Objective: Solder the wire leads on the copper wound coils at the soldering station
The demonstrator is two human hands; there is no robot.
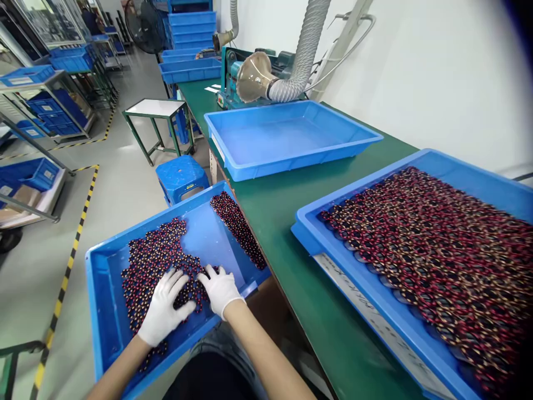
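My left hand [166, 308], in a white glove, rests with fingers spread on a heap of small dark round parts [156, 261] with red and copper-coloured wire-like markings. Close by on the right, my gloved right hand [220, 288] touches the edge of the same heap, its fingers stretched out. The loose parts lie in a blue tray [94, 305] at the bench's left edge, in front of my body. Along that tray's right side sits a second group of parts [237, 228], in a tidier block. Whatever lies beneath my fingertips is hidden.
On the green bench [287, 250], a large blue tray [306, 222] holds a wide layer of similar parts [441, 255]. Behind it stand another blue tray [287, 136] and a teal machine [233, 78] with a suction hose [306, 50]. A blue stool [181, 175] is beyond my tray.
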